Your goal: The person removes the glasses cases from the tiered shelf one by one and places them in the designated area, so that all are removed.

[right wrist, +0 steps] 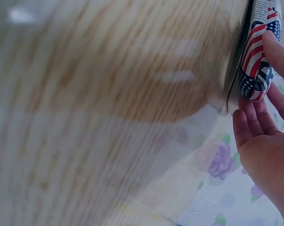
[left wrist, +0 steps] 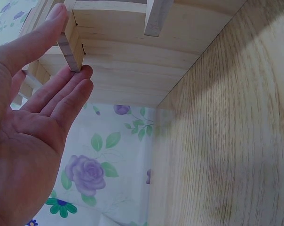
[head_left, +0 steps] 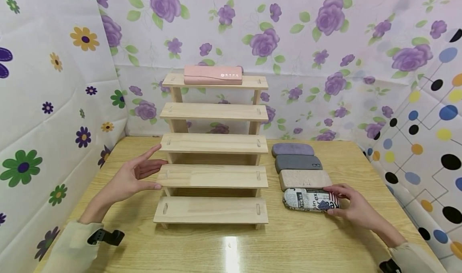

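Note:
A stepped wooden rack [head_left: 213, 176] stands mid-table, with a pink glasses case [head_left: 213, 75] lying on its top tier. My left hand [head_left: 133, 174] is at the rack's left side, fingers extended, fingertips right at the ends of the middle and lower tiers. In the left wrist view, the thumb and fingertips [left wrist: 85, 73] meet the end of a wooden board [left wrist: 70, 49]. At the right, my right hand [head_left: 355, 207] pinches the right end of a newspaper-print glasses case [head_left: 304, 199] between thumb and fingers. Its flag-patterned end [right wrist: 255, 70] shows in the right wrist view.
Behind the newspaper-print case, a beige case [head_left: 304, 179], a dark grey case [head_left: 297, 163] and a purple case [head_left: 293, 149] lie in a column right of the rack. Patterned cloth [head_left: 306, 84] hangs behind and on both sides of the wooden table [head_left: 187, 249].

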A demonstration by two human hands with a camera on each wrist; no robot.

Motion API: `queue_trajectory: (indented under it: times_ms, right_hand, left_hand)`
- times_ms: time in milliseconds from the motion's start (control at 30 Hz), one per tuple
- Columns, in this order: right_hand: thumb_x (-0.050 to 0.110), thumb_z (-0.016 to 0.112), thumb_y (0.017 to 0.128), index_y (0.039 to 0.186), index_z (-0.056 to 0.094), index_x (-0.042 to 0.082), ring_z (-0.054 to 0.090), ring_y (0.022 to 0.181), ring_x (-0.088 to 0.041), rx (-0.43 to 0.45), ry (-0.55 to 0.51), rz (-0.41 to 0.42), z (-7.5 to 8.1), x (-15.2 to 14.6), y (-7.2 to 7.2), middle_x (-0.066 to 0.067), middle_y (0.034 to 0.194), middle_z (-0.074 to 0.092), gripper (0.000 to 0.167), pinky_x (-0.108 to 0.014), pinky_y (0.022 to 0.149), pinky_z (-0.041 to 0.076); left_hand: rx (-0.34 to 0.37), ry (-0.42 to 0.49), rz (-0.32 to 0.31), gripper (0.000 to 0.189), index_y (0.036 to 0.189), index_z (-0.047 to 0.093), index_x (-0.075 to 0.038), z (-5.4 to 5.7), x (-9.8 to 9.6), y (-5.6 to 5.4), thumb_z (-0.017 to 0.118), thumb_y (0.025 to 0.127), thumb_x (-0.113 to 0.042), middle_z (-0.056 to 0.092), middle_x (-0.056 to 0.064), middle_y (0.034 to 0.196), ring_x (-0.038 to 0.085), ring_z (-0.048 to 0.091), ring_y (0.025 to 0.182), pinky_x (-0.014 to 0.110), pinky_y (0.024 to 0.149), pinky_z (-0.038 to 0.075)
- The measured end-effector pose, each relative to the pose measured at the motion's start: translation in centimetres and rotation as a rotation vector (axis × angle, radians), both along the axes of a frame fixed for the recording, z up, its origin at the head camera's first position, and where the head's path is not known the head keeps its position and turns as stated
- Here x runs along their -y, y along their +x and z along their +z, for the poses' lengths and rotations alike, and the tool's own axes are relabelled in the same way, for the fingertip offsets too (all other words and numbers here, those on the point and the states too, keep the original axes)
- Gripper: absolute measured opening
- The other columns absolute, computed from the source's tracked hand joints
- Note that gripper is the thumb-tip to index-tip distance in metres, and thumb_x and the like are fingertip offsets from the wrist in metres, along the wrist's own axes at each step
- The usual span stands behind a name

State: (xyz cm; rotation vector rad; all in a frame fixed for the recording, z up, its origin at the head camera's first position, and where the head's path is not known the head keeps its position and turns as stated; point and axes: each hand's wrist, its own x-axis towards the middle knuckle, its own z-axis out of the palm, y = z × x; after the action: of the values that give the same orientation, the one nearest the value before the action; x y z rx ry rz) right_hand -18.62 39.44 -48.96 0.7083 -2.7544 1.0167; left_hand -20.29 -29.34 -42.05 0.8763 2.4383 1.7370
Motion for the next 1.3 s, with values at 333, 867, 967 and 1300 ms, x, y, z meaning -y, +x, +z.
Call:
queue_trajectory:
  times_ms: [333, 867, 967, 1300]
  right_hand:
    - [0.012, 0.099, 0.071, 0.132, 0.070, 0.006, 0.060, 0.098, -0.014, -0.048, 0.014, -0.008, -0.30, -0.04, -0.12, -0.007, 0.123, 0.064, 0.068, -0.027, 0.082, 0.057]
    - [0.012, 0.100, 0.069, 0.130, 0.071, 0.006, 0.059, 0.097, -0.015, -0.064, 0.021, -0.027, -0.61, -0.10, -0.23, -0.007, 0.122, 0.064, 0.068, -0.027, 0.082, 0.056]
    - [0.013, 0.100, 0.069, 0.130, 0.071, 0.006, 0.059, 0.098, -0.015, -0.064, 0.024, -0.028, -0.65, -0.15, -0.22, -0.007, 0.122, 0.065, 0.068, -0.027, 0.082, 0.056]
    - [0.016, 0.102, 0.067, 0.131, 0.071, 0.009, 0.060, 0.099, -0.016, -0.055, 0.029, -0.047, -0.47, -0.19, -0.10, -0.007, 0.123, 0.065, 0.071, -0.029, 0.082, 0.056]
  left_hand:
    - [0.005, -0.003, 0.006, 0.111, 0.170, 0.025, -0.018, 0.07, 0.04, 0.09, 0.085, 0.082, 0.011, 0.053, 0.033, 0.147, 0.015, 0.059, 0.134, 0.033, 0.112, 0.049]
    - [0.000, -0.015, 0.011, 0.110, 0.170, 0.025, -0.018, 0.13, 0.01, 0.19, 0.086, 0.082, 0.010, 0.055, 0.032, 0.147, 0.020, 0.059, 0.135, 0.032, 0.111, 0.050]
    - [0.000, -0.017, 0.013, 0.110, 0.170, 0.025, -0.018, 0.14, 0.01, 0.19, 0.086, 0.082, 0.009, 0.055, 0.032, 0.147, 0.021, 0.059, 0.135, 0.032, 0.111, 0.050]
    - [0.003, -0.011, 0.011, 0.110, 0.170, 0.025, -0.018, 0.17, -0.03, 0.16, 0.086, 0.082, 0.010, 0.054, 0.032, 0.147, 0.019, 0.059, 0.135, 0.031, 0.111, 0.050]
